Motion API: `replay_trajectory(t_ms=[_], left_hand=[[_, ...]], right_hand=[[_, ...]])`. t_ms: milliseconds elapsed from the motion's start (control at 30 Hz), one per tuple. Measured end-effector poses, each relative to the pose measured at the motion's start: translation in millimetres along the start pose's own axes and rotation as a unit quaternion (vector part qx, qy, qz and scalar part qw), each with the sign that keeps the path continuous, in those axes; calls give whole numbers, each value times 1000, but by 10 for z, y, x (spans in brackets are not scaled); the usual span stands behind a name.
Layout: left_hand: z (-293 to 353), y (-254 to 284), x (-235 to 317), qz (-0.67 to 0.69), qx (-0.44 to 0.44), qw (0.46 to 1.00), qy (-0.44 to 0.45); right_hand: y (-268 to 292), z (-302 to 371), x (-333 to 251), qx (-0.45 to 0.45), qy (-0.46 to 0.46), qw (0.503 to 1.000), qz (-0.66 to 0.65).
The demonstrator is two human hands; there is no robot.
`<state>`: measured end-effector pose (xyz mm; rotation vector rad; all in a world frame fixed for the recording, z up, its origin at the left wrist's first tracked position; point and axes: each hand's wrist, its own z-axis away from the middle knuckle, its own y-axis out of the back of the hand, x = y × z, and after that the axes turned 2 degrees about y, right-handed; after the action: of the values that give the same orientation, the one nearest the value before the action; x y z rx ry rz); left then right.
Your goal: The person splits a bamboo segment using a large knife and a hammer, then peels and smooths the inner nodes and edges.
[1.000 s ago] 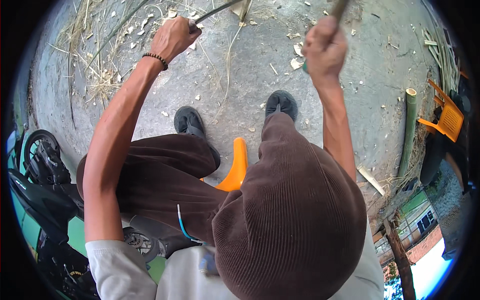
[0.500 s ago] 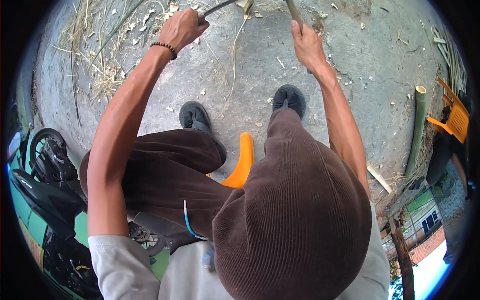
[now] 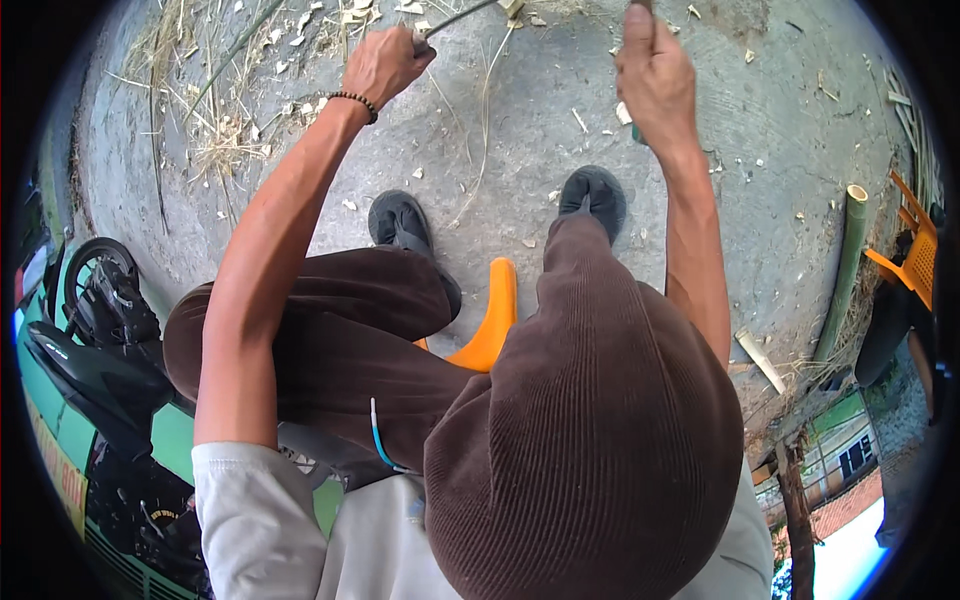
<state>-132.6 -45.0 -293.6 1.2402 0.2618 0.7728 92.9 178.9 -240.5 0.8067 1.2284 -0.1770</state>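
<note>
Left hand (image 3: 385, 62) clenches a thin dark strip (image 3: 463, 17) over the concrete floor (image 3: 545, 115); right hand (image 3: 658, 85) wraps a brown shaft (image 3: 641, 4), both running off my view's top, so I can't tell contact. I'd brace the strip, guiding the shaft clear of the left hand.

a rough grey concrete floor (image 3: 540, 120) is spreading out underfoot — small pale wood-like chips (image 3: 623, 113) are littering it, and straw-coloured tangled fibres (image 3: 225, 145) are lying toward the left. on the right, a thick green bamboo pole (image 3: 842, 275) is resting near a flat pale strip (image 3: 760, 361); black rounded shoes (image 3: 593, 195) are standing between.
</note>
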Motion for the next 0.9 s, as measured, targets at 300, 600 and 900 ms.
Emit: replay_trajectory(t_ms=[300,600,900], left_hand=[[-166,-166,44,38,-13,999,8],[-82,-154,2,41,-19,998,46],[25,-244,-201,23,-2,998,59]], right_hand=[[-148,-13,792,-21,-8,979,202],[-113,158,788,-75,-75,977,185],[-239,271,82,59,51,995,-67]])
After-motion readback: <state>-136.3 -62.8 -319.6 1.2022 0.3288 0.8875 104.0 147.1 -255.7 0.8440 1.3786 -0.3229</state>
